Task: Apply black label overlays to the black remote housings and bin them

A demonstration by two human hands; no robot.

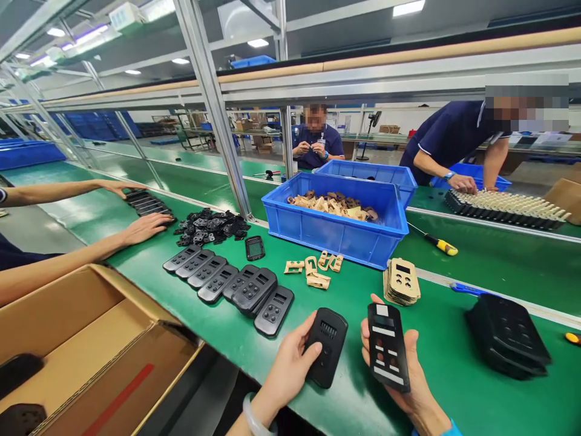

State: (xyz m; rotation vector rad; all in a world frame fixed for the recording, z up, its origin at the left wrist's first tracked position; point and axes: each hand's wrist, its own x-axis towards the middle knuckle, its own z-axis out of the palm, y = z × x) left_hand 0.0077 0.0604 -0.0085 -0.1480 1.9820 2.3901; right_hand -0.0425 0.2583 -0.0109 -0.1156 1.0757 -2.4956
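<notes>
My left hand (288,363) is closed around the side of a black plastic casing (333,348) with a slotted window and button spots, thumb on its face. In my right hand (417,381) lies a thin black face panel (387,342) with white strips and small holes, gripped along its edges. The two parts are apart, just over the green bench (354,315). Left of my hands runs a slanting row of black casings (275,312) with round buttons. Behind my right hand stands a stack of beige panels (402,281); further right is a stack of black panels (508,336).
A blue bin (333,227) holds beige pieces; several similar pieces (318,280) lie before it. Small black parts (211,227) form a heap. A co-worker's hands (145,229) touch a black rack at left. Nearby are a cardboard box (149,351), screwdriver (445,246) and metal post (213,109).
</notes>
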